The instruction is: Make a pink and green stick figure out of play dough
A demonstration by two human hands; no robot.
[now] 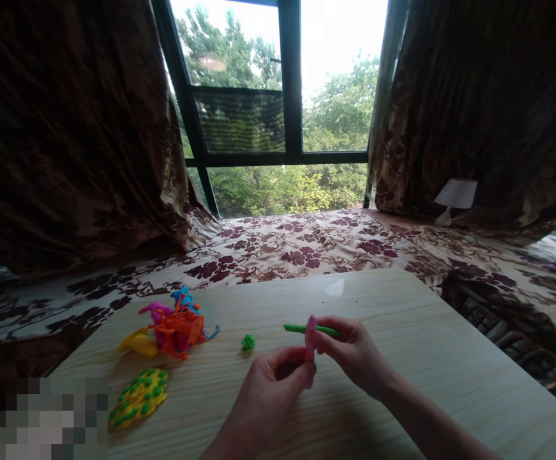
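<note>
Head view, lower centre: what is happening?

The left hand (275, 391) pinches the lower end of a pink piece (310, 338); the right hand (354, 351) grips a green stick (294, 328) crossing it. Whether it pierces the pink piece, I cannot tell.

Which step?

Seemingly, working the two together; next calls for steady pinching and light pressure.

Pink strip (311, 340) in the fingers (301, 377): matt, soft, putty-like. Green stick (295, 328), also in the fingers: smooth, material unclear. Left of the fingers, green lump (247, 342): putty-like, rough. Farther left, multicoloured clump (182, 332): same putty look, ragged; yellow-green disc (140, 396): bumpy. Counter (378, 303) under the fingers: wood-grain, smooth, slight gloss. Beyond the fingers, floral cloth (268, 262): woven look, creased; window panes (335, 102): glass, clear.
</note>
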